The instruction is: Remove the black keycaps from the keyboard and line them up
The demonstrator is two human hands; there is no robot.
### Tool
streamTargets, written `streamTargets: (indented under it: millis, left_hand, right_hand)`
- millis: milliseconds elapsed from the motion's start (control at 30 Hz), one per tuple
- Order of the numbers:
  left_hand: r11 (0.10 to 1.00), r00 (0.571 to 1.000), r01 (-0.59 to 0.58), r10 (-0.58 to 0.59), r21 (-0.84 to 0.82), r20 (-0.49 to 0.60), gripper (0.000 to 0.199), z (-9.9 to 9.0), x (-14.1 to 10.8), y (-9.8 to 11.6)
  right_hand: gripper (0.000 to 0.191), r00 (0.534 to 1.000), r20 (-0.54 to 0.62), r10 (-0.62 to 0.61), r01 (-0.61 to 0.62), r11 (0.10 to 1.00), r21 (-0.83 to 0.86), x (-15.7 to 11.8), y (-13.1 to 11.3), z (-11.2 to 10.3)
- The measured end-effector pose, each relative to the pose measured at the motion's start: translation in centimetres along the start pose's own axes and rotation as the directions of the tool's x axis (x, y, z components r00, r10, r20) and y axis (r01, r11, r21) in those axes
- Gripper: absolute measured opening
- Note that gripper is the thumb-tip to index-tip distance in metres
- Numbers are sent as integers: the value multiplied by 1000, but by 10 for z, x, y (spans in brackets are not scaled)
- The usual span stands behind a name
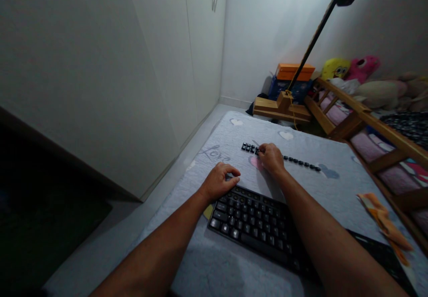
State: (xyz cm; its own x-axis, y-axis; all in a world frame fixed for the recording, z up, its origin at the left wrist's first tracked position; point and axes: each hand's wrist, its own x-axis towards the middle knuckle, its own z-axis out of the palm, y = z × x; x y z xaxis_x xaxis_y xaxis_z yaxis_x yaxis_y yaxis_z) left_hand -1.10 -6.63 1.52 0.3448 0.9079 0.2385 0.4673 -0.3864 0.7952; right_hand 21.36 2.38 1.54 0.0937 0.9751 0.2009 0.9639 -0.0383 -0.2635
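Note:
A black keyboard (254, 219) lies at a slant on the bedspread, its right part hidden under my right forearm. My left hand (219, 183) is closed over its upper left corner, thumb and index finger curled with a small gap. Beyond the keyboard, small black keycaps (249, 148) sit in a short double row, and more keycaps (301, 162) continue in a line to the right. My right hand (271, 156) is between these groups, fingertips pinched on a keycap at the end of the double row. A thin pale sliver (255, 142) shows by those fingertips; its kind is unclear.
A patterned bedspread (214, 136) lies beneath everything. A white wardrobe (160, 65) stands left. At right are a wooden rail (377, 127), an orange cloth (384, 221) and a dark flat panel (377, 252). Behind are a wooden-based stand (281, 107), boxes (294, 72) and plush toys (363, 67).

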Motion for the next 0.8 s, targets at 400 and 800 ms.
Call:
streamTargets:
  millis: [400, 800]
  left_hand:
    - [1000, 1000, -2, 2, 16, 20, 14, 0, -1, -1]
    - [1000, 1000, -5, 5, 10, 24, 14, 1, -1, -2]
  right_hand:
    - [21, 999, 0, -35, 35, 999, -9, -5, -1, 1]
    - [21, 999, 6, -40, 40, 999, -17, -3, -2, 2]
